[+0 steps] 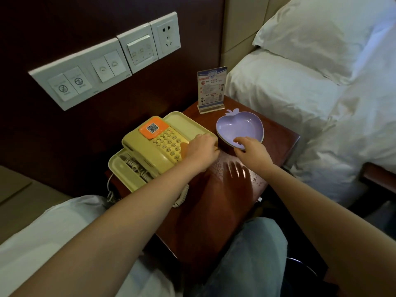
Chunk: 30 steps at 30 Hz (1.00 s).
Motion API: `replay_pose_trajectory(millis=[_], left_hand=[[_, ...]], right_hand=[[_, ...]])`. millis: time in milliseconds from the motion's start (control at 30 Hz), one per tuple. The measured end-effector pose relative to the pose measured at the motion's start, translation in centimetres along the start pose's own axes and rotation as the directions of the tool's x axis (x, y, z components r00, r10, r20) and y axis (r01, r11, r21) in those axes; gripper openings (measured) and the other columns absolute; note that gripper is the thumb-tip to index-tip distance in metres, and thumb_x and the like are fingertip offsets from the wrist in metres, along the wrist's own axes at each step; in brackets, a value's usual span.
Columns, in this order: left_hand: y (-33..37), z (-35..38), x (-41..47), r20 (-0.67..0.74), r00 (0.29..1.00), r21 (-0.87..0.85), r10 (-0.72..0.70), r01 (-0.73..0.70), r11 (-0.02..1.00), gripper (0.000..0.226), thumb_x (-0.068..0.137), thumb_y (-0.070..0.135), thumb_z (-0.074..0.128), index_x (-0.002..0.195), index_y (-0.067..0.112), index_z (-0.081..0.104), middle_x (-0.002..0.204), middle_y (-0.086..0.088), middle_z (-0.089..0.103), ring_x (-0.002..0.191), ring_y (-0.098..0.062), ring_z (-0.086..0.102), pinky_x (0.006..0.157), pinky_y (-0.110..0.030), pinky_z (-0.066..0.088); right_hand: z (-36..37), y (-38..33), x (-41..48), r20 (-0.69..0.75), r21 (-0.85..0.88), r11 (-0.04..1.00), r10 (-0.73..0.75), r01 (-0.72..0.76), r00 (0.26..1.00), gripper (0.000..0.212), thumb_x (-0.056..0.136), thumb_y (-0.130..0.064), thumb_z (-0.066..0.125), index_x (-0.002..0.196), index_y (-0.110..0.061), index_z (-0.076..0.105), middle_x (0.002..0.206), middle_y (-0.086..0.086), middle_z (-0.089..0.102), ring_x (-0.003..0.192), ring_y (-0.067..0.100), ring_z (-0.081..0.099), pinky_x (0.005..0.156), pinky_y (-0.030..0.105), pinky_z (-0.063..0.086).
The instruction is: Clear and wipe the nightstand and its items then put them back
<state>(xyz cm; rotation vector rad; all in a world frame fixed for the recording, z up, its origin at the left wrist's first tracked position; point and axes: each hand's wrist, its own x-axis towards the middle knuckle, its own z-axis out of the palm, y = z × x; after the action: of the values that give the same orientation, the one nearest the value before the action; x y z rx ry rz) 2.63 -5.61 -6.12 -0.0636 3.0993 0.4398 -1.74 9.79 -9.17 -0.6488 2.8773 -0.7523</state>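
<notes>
Bed [300,86], white linen and pillow, at two o'clock, flush beside the stand; nightstand [214,200], dark red polished wood, centre of view, its near surface bare and showing a smeared sheen with fine droplets at about four o'clock of the phone, which suggests wiping is under way or just done there; wall switch panel [90,71], white, at ten o'clock above the stand, with a socket to its right; telephone [154,146], cream-yellow corded desk set with an orange QR label above the keypad, handset lying alongside at its eight o'clock, coiled cord trailing over the front edge, placed at nine o'clock on the stand against the wall, likely its home spot; left hand [201,151], curled over the phone's right edge and lower keypad, fingers closed down on the casing, judged to be steadying or shifting it; plate [240,129], lilac, strawberry-shaped with a leaf tab, apparently stacked on a second one, at one o'clock on the stand; right hand [252,148], thumb inside the near rim, pinching it, fingers beneath hidden; acrylic notice stand [212,91], upright printed card, at twelve o'clock, rear corner
</notes>
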Motion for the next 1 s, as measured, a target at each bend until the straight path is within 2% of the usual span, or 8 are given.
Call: replay_pose_trajectory(millis=[167,233,300,400,567,800,900,1000], left_hand=[[1.7,0.1,-3.6,0.014,0.981,-0.436,-0.193,0.18,0.882,0.022,0.083,0.027,0.061,0.076,0.011,0.048,0.073,-0.002,0.05,0.072,-0.02,0.048,0.06,-0.029,0.033],[3.2,-0.3,-5.1,0.122,0.945,-0.712,-0.303,0.297,0.637,0.024,0.085,0.029,0.059,0.072,0.013,0.046,0.07,-0.001,0.051,0.069,-0.018,0.049,0.062,-0.03,0.037],[5.4,-0.9,-6.3,0.333,0.879,-0.881,-0.341,0.419,0.221,0.024,0.09,0.026,0.053,0.068,0.015,0.048,0.063,0.0,0.055,0.062,-0.015,0.051,0.058,-0.027,0.041],[8.5,-0.9,-7.5,0.524,0.826,-0.851,-0.21,0.497,-0.172,0.025,0.091,0.021,0.046,0.068,0.014,0.055,0.059,-0.002,0.056,0.061,-0.014,0.052,0.059,-0.025,0.044],[14.3,1.2,-9.5,0.5,0.864,-0.86,0.067,0.486,0.157,0.03,0.087,0.004,0.042,0.107,0.022,0.056,0.086,-0.003,0.059,0.08,-0.016,0.054,0.068,-0.029,0.042],[26.1,6.9,-13.0,0.524,0.8,-0.851,0.293,0.472,0.231,0.035,0.093,0.013,0.053,0.127,0.014,0.045,0.097,-0.007,0.06,0.079,-0.014,0.058,0.055,-0.019,0.047],[31.3,9.8,-13.9,0.531,0.79,-0.836,0.307,0.429,0.343,0.04,0.088,0.012,0.06,0.125,0.015,0.045,0.123,-0.021,0.054,0.101,-0.029,0.057,0.078,-0.036,0.052],[35.2,12.1,-14.6,0.55,0.78,-0.79,0.298,0.37,0.489,0.048,0.089,0.015,0.059,0.134,0.015,0.042,0.132,-0.017,0.049,0.117,-0.032,0.052,0.095,-0.042,0.046]], right_hand=[[-1.0,-1.9,-4.3,-0.006,0.226,0.962,0.16,-0.154,0.987,0.024,0.093,-0.027,0.051,0.108,-0.012,0.061,0.097,0.003,0.063,0.094,0.023,0.059,0.072,0.03,0.042],[-1.4,-3.5,-6.4,0.148,0.558,0.776,0.258,-0.296,0.955,0.027,0.093,-0.04,0.05,0.106,-0.017,0.058,0.092,-0.003,0.06,0.091,0.018,0.059,0.072,0.029,0.048],[-1.7,-4.8,-8.4,0.311,0.749,0.54,0.225,-0.384,0.923,0.025,0.093,-0.043,0.049,0.102,-0.02,0.055,0.087,-0.003,0.06,0.087,0.018,0.06,0.072,0.034,0.051],[-1.9,-4.6,-11.0,0.173,0.847,0.465,0.218,-0.258,0.96,0.011,0.089,-0.015,0.058,0.081,-0.021,0.052,0.075,-0.001,0.056,0.072,0.012,0.057,0.064,0.027,0.048],[-4.2,0.1,-16.8,-0.043,0.866,0.446,0.519,-0.227,0.854,0.016,0.086,-0.005,0.059,0.088,-0.018,0.051,0.083,0.003,0.056,0.077,0.012,0.058,0.065,0.027,0.051],[-9.1,8.4,-26.9,-0.07,0.938,0.27,0.761,-0.217,0.644,0.021,0.092,-0.016,0.056,0.11,-0.009,0.048,0.094,0.002,0.056,0.082,0.011,0.056,0.067,0.02,0.05],[-10.2,13.1,-30.7,0.037,0.972,0.082,0.876,-0.222,0.481,0.046,0.091,-0.021,0.056,0.127,0.0,0.038,0.116,0.013,0.051,0.106,0.027,0.054,0.085,0.039,0.048],[-10.3,17.8,-34.1,0.072,0.954,0.043,0.927,-0.296,0.367,0.047,0.089,-0.026,0.057,0.127,-0.003,0.041,0.121,0.018,0.053,0.104,0.031,0.056,0.078,0.043,0.051]])
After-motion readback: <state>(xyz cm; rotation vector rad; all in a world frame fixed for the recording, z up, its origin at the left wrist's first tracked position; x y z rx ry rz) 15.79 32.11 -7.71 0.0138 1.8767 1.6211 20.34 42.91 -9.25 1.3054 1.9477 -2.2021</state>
